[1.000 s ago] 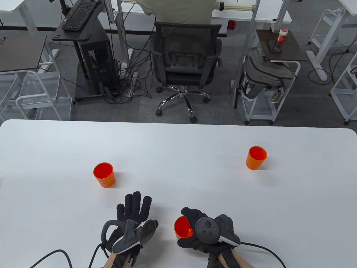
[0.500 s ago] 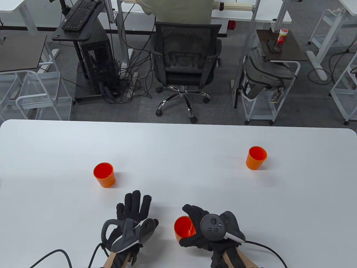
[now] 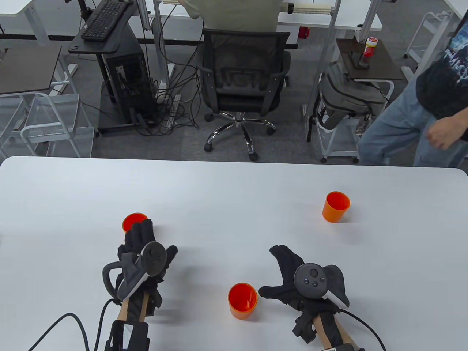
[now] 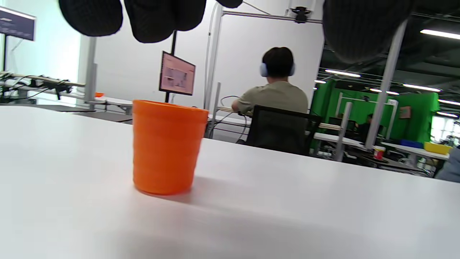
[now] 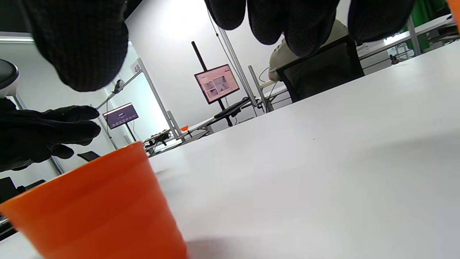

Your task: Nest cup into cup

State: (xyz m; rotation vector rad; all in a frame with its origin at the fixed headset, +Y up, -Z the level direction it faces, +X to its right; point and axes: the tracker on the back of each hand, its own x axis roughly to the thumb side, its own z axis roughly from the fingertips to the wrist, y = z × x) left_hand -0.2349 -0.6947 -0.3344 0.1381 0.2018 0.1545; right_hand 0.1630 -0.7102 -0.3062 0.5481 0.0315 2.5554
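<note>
Left hand [image 3: 144, 252] reaches forward over the table, fingers [image 4: 158, 18] spread and holding nothing. Right hand [image 3: 296, 279] hovers palm down, thumb [image 3: 268, 291] out to the left, fingers splayed, also free.

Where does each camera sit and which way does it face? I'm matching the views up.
Table view: overhead, facing down and across the table; shows left hand, right hand, three orange cups.
Left wrist view: low by the table, facing the left cup; fingers at top.
Right wrist view: low, tilted, near cup close by; fingers at top.
Shared: left cup, near cup.
</note>
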